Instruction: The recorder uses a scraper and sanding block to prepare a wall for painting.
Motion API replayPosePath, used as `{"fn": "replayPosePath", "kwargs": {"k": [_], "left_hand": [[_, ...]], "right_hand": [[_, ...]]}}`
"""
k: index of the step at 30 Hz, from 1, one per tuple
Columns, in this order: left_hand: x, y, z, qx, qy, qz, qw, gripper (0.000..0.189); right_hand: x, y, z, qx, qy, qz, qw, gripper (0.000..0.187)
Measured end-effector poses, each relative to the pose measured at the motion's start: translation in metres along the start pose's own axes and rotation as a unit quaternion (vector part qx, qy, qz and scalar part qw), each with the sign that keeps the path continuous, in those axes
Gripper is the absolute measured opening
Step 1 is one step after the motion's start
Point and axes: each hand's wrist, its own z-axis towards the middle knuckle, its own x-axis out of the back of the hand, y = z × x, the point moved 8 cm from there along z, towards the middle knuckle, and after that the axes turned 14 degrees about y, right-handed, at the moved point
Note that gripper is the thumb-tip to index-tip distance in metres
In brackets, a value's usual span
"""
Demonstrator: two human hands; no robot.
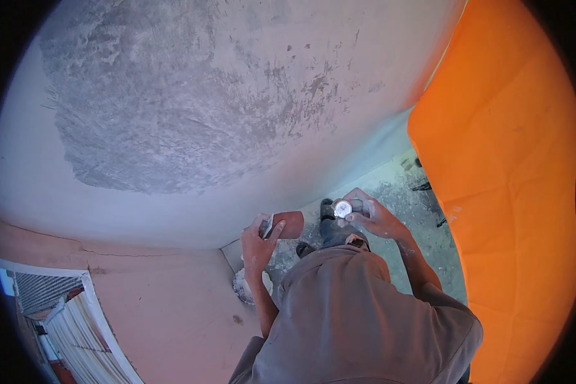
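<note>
In front of my body, my left hand [259,245] grips a reddish-brown sheet of sandpaper [290,224], which is curved. A pale, flat-edged piece [269,226] shows between the fingers of that hand; I cannot tell what it is. To the right, my right hand [372,216] holds a small flashlight [343,209] by its body, with its bright round face turned up towards me. Both hands are apart from each other and away from the wall [182,129], whose pale surface carries a large rough grey patch.
An orange sheet [509,168] hangs along the right side. A bucket [245,288] with white matter stands on the stained floor [408,254], below my left forearm. A cracked pink wall [173,297] with a framed window opening [91,288] lies at left.
</note>
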Motion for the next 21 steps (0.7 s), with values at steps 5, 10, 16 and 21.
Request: {"fn": "replayPosePath", "kwargs": {"k": [5,10,16,21], "left_hand": [[-0.002,0.002,0.002,-0.002,-0.007,0.018,1.0,0.031],[-0.001,0.006,0.004,0.008,-0.015,0.026,1.0,0.031],[-0.004,0.005,0.004,0.011,-0.022,0.028,0.999,0.031],[-0.002,-0.007,-0.002,-0.038,0.022,0.029,0.999,0.033]], "right_hand": [[0.017,-0.01,0.007,0.261,-0.035,-0.217,0.94,0.028],[0.018,-0.004,0.013,0.047,-0.092,-0.069,0.992,0.037],[0.012,0.008,0.021,-0.005,-0.016,0.023,1.0,0.034],[0.017,0.049,0.02,-0.02,-0.03,-0.155,0.987,0.035]]}}
